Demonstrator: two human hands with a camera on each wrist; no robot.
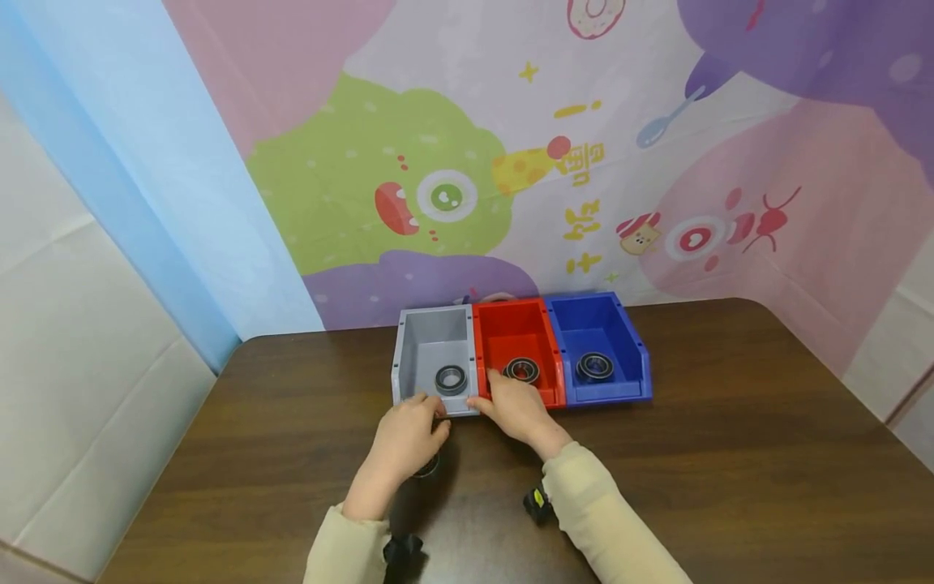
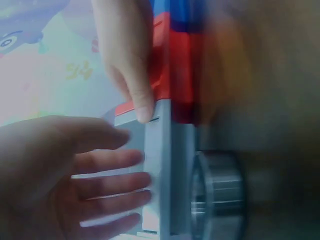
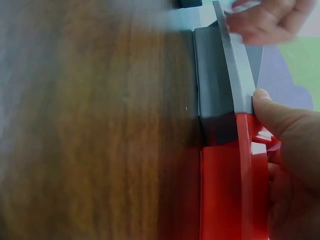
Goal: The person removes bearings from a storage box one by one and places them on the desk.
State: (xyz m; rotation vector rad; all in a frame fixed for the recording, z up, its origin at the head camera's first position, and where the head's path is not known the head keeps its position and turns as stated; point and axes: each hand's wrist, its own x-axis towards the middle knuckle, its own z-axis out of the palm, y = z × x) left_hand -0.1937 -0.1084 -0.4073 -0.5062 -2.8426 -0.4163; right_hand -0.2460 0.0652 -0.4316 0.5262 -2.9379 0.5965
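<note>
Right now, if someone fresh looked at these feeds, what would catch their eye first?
Three small bins stand in a row at the back of the dark wooden table: a grey bin, a red bin and a blue bin, each with a black ring bearing inside. The left hand and right hand meet at the front lip where grey joins red. Another bearing lies on the table just before the grey bin.

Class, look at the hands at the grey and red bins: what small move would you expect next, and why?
Probably the left hand draws back to pick up the loose bearing lying on the table in front of the grey bin. Every bin already holds a bearing, and the left hand's fingers are straight and empty.
</note>
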